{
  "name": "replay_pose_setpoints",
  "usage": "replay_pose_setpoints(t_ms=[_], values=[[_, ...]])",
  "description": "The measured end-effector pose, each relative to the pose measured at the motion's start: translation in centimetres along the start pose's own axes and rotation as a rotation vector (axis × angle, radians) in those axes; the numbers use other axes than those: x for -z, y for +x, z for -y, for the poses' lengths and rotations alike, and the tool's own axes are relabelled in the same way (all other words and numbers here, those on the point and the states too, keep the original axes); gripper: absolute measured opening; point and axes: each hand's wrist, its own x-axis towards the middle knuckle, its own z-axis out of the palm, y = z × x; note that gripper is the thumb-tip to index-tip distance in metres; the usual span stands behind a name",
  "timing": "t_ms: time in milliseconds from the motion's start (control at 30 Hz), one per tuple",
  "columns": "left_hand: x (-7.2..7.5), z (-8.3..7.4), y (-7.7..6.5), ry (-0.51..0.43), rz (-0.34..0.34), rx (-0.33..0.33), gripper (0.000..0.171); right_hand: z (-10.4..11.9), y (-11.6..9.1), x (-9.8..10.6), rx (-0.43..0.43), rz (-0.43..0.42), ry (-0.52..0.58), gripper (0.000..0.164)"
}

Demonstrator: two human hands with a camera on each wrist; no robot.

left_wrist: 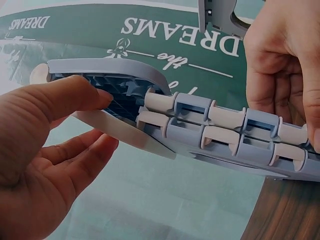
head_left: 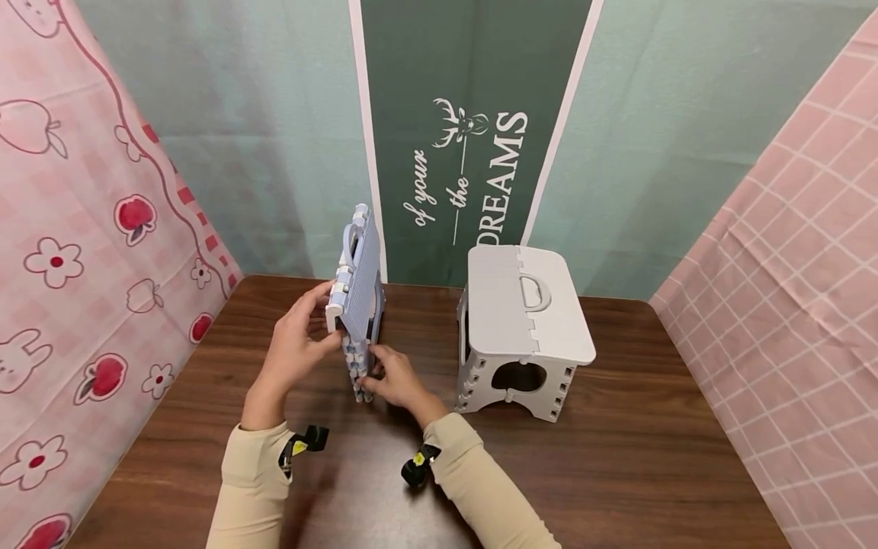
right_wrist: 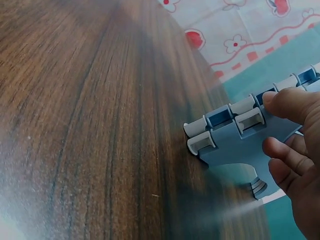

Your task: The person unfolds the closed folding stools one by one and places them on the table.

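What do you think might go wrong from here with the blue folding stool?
The left hand has its thumb at the open edge of the blue stool, where it might get pinched. The right hand touches its hinges, another possible pinch point. Upright and narrow, the stool might tip if released.

Beyond the left hand hung green cloth; left of this hand, pink cloth; beneath, a brown tabletop.

Curtained-off work area, green lettered backdrop, pink side cloths, wood-grain table
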Motion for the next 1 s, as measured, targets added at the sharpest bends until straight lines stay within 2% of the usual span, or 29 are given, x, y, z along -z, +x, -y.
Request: replay_pose_setpoints(t_ms=[267,467,600,833,1000], values=[[-0.8,0.4,-1.1,0.051,-0.035,-0.078,0.084,0.0,-0.2,-0.3,0.023,-0.005,-0.013,0.051],[-1.6,0.9,-1.9,0.014,-0.067,-0.093,0.084,0.0,-0.2,-0.3,0.009,-0.012,-0.022,0.051],[-1.9,0.6,-2.1,0.005,-0.082,-0.090,0.082,0.0,-0.2,-0.3,0.006,-0.010,-0.019,0.052],[-1.3,-2.3,-2.1,-0.008,-0.059,-0.064,0.072,-0.1,-0.2,-0.1,-0.008,-0.005,-0.016,0.053],[-1.3,-1.9,-2.5,-0.051,-0.045,-0.021,0.068,-0.2,-0.2,-0.1,-0.025,0.005,-0.008,0.054]])
